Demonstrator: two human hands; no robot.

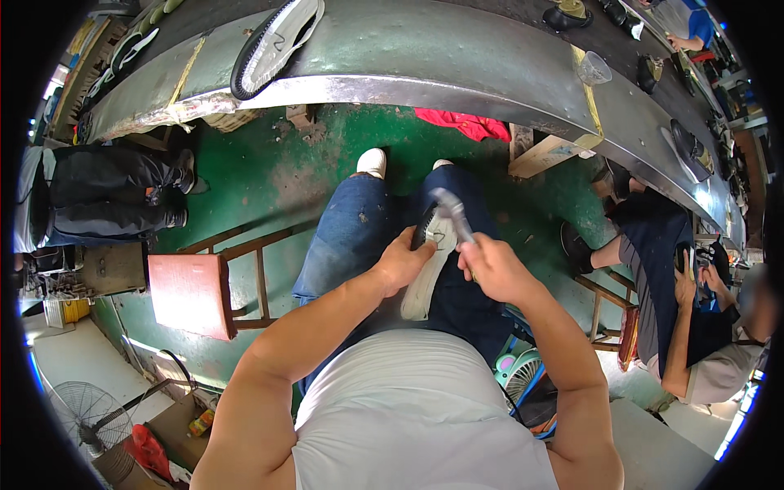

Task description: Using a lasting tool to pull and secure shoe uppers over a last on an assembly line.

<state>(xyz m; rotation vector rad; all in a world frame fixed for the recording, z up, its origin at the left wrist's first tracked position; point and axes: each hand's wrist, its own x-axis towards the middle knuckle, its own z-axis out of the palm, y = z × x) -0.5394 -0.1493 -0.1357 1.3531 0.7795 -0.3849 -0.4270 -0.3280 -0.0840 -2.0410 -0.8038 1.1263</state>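
In the head view, your left hand [405, 261] is closed on the side of a pale, dark-rimmed shoe sole [423, 287], held lengthwise over your lap [346, 237]. Your right hand [495, 268] is wrapped round a hammer [456, 214], its blurred head above the sole's far end; contact is impossible to tell. Ahead, a similar sole [276, 47] lies on the metal tabletop [425, 53].

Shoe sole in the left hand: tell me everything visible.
The shoe sole is long, narrow and off-white, with a dark mark on its upper part and a black edge at upper left. Its material is unclear. It slants over the lap of the blue jeans, lower end toward the waist. The left hand grips its left side. A motion-blurred hammer overlaps its upper end; contact can't be told.
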